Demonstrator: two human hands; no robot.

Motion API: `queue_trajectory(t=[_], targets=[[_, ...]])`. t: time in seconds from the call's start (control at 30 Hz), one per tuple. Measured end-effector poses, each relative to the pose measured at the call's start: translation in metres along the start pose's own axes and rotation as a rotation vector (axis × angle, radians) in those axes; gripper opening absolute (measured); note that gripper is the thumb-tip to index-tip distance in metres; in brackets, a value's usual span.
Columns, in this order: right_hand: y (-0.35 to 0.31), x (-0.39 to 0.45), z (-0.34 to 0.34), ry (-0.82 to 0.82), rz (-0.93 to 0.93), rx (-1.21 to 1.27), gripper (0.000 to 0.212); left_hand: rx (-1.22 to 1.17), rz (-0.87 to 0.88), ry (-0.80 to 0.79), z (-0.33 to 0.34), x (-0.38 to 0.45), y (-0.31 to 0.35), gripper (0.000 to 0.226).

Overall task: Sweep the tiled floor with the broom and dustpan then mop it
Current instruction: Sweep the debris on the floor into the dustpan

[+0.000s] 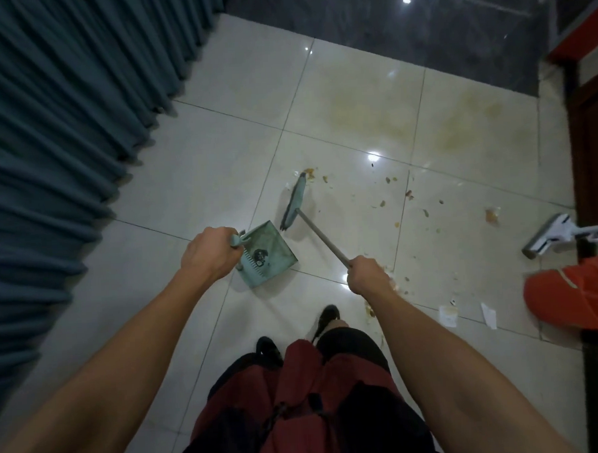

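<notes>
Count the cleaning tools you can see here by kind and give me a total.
Broom: 1, held by the right hand
Dustpan: 1, held by the left hand
Mop: 1, at the right edge
Total: 3

Teal pleated curtains [56, 110] are hanging along the left; an orange cap [574, 294] is lying near dark wooden furniture [592, 138].

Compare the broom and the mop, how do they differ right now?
The broom is teal and gripped by the right hand; the mop is white and nobody holds it. The broom sits mid-floor among scraps; the mop lies at the right edge. Both heads touch the tiles.
</notes>
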State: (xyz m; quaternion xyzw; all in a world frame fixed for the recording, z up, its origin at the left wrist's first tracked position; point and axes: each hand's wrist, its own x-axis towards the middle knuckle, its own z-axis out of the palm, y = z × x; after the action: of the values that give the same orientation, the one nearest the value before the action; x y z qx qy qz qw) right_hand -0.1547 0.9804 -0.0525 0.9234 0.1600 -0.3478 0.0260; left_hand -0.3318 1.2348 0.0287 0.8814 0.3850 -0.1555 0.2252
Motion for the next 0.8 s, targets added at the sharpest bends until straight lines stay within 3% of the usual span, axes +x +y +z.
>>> queue_trajectory(t=[0.23, 0.53, 0.8], targets=[[-0.053, 0.097, -0.046, -0.051, -0.068, 0.021, 0.028, -0.014, -0.084, -0.019, -0.031, 0.082, 0.002, 0.011], [-0.095, 0.236, -0.128, -0.186, -0.147, 0.146, 0.039, 0.086, -0.163, -0.055, -0.079, 0.206, 0.061, 0.011], [-0.092, 0.272, -0.171, -0.199, -0.119, 0.027, 0.034, 0.148, -0.104, -0.127, -0.097, 0.277, 0.103, 0.004]])
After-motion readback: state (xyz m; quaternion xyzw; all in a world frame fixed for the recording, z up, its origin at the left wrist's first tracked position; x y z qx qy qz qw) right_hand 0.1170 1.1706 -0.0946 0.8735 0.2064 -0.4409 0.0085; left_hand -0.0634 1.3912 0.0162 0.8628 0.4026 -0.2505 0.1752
